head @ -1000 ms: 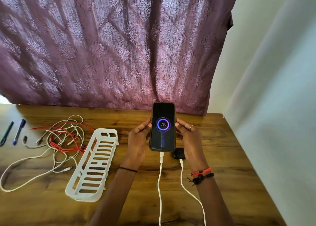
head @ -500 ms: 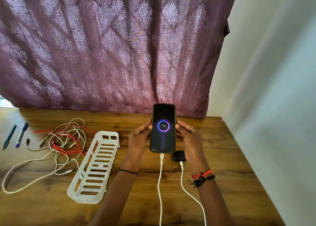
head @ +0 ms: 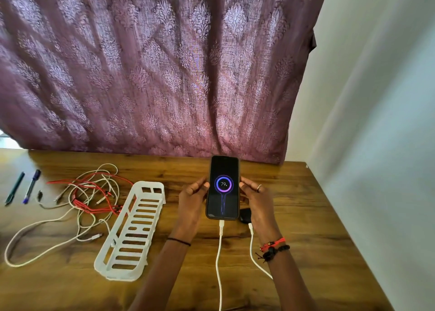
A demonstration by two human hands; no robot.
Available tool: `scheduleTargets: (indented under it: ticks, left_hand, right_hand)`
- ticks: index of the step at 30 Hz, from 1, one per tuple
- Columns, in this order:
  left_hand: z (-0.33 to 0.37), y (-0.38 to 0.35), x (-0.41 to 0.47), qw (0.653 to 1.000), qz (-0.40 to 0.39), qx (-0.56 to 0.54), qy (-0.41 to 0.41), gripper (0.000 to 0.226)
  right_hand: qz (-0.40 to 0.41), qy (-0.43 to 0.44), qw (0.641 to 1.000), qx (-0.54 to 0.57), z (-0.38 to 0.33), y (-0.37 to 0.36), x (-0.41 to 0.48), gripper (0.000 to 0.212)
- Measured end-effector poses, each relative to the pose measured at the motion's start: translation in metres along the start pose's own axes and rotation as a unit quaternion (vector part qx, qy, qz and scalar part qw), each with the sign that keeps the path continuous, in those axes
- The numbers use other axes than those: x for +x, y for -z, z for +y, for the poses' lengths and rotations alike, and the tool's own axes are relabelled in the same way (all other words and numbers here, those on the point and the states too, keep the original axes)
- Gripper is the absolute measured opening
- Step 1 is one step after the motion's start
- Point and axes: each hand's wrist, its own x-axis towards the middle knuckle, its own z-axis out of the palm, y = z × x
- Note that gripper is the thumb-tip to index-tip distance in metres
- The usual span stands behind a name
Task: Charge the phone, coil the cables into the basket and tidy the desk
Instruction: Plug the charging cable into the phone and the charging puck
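Now both hands hold the phone [head: 223, 188], one on each side. The left hand [head: 191, 200] pinches its left edge with thumb and fingers. The right hand [head: 257, 201] pinches its right edge the same way. The screen is lit and shows a bright ring with 79 inside. I cannot tell if the back of the phone rests on the desk [head: 306, 216].

A white charging cable [head: 220, 251] is plugged into the near end of the phone. It runs straight toward the near side, between the two arms. A second white cable [head: 252, 251] comes from a small black thing [head: 245, 215] just beside the phone's near right corner. It passes under the right wrist.

The white basket [head: 150, 185] lies on the desk just left of the left arm, near it but apart. It sits at a slant. The tangle of cables [head: 89, 197], red and white, lies on the wood outside the basket, on its left. One red cable touches the basket's left wall. A long white loop spreads out toward the near left. Two pens [head: 31, 186] lie at the far left, beside the tangle.

The far edge of the desk meets the purple curtain [head: 164, 63], just behind the top of the phone. The right edge runs along the pale wall [head: 376, 122]. A wide strip of bare wood lies between the right hand and that edge. More bare wood lies on the near side of the basket.
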Motion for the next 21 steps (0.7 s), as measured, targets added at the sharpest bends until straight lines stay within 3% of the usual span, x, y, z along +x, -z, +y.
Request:
scheduleTargets:
  ticks: [21]
  left_hand:
    - [-0.072,0.022,0.015,0.989,0.057,0.112,0.072,0.029]
  right_hand:
    - [0.023,-0.084,0.992,-0.096,0.088,-0.001,0.020,0.023]
